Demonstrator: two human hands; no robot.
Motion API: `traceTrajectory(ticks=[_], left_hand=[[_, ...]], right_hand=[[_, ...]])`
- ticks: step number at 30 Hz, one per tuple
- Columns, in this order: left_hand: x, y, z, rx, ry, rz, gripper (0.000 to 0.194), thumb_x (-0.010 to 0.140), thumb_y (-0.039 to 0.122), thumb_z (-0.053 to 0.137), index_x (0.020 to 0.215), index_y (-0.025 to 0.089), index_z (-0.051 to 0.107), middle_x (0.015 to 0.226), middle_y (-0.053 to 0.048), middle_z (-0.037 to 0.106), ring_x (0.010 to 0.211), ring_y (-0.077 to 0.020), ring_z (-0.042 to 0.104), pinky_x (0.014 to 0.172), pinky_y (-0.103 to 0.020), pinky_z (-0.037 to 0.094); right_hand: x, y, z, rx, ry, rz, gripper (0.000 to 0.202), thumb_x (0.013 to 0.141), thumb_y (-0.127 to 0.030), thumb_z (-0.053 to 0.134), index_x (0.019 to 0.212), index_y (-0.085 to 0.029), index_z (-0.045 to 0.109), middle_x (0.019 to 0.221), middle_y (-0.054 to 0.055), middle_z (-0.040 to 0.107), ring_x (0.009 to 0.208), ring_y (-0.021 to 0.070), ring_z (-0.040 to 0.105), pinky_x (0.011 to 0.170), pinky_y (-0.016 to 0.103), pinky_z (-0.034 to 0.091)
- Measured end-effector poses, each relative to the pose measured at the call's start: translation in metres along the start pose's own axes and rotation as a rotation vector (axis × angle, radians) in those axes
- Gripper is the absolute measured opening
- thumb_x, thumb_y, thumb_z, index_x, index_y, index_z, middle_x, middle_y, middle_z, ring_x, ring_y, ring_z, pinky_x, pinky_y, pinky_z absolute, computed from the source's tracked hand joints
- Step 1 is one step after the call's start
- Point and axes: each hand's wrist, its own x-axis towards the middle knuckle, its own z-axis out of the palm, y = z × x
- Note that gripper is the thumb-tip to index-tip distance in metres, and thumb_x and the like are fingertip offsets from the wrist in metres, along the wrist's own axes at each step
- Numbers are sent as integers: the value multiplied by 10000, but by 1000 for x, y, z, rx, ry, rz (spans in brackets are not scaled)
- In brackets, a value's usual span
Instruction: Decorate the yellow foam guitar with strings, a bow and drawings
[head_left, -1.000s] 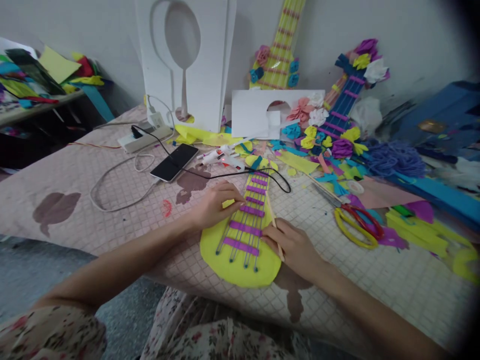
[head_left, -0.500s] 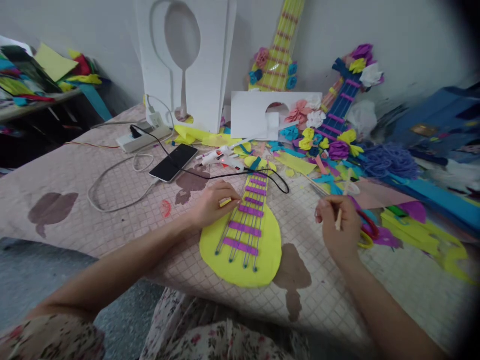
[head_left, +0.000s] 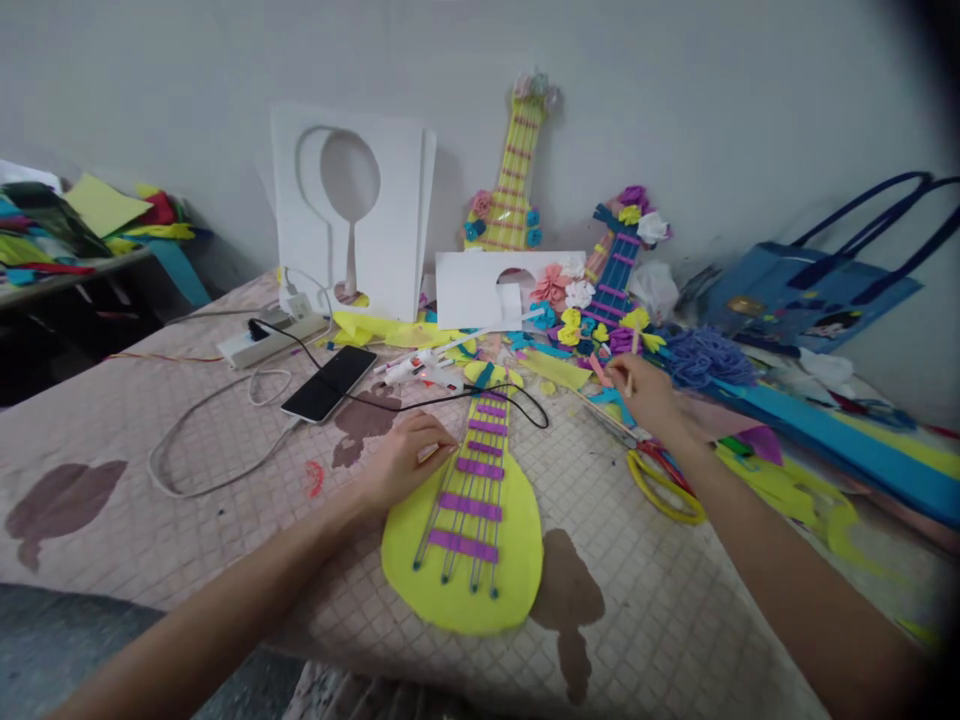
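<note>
A yellow paper guitar (head_left: 517, 540) lies flat on the table, with purple strips (head_left: 471, 507) across it and thin grey-blue strings running up its neck. At its left edge, my left hand (head_left: 409, 460) is closed, fingertips pinched at the outermost string (head_left: 435, 515). My right hand (head_left: 649, 395), out over the paper scraps to the right, is closed around a thin wooden stick (head_left: 635, 345). Below that wrist lie scissors with yellow handles (head_left: 664, 495). A white glue gun (head_left: 424, 368) rests beyond the guitar's head, and a black cable crosses the neck.
A phone (head_left: 330, 385) and a power strip (head_left: 270, 340) with cables lie at the left. White cut-out boards (head_left: 405, 220) and two decorated guitars, one yellow (head_left: 517, 160) and one blue (head_left: 616, 275), lean by the wall. A blue bag (head_left: 795, 300) stands at the right.
My right hand has moved forward with the stick, over the scraps, uncovering the scissors' handles. My left hand stays at the guitar's edge. The camera has tilted up.
</note>
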Motion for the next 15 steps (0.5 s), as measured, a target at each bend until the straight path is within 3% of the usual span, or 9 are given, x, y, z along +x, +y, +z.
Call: traceTrajectory(ticks=[3, 9, 12, 15], left_hand=[[-1, -2, 0, 9, 1, -1, 166, 912, 211, 533, 864, 165, 685, 829, -53, 655, 825, -162, 569, 778, -300, 456], [-2, -1, 1, 55, -26, 46, 177, 920, 197, 510, 865, 166, 675, 841, -58, 657, 840, -168, 566, 780, -308, 455], [-1, 1, 0, 79, -51, 60, 171, 918, 194, 510, 870, 167, 672, 848, -60, 659, 851, -171, 566, 770, -301, 459], [-1, 1, 0, 98, -61, 55, 174, 921, 196, 508, 859, 170, 669, 842, -55, 660, 846, -169, 562, 772, -301, 458]], right_hand=[[20, 20, 7, -76, -131, -143, 217, 888, -194, 429, 1008, -191, 609, 941, 96, 670, 883, 222, 606, 743, 308, 455], [27, 38, 16, -271, -330, -293, 318, 839, -92, 443, 1092, -149, 627, 1127, 179, 635, 984, 268, 610, 717, 329, 460], [26, 38, 23, -313, -384, -342, 403, 813, -34, 420, 1110, -200, 636, 1192, 152, 619, 1082, 267, 587, 745, 330, 465], [25, 36, 25, -299, -384, -345, 501, 811, -31, 408, 1207, -270, 600, 1225, 102, 624, 1020, 231, 626, 718, 306, 474]])
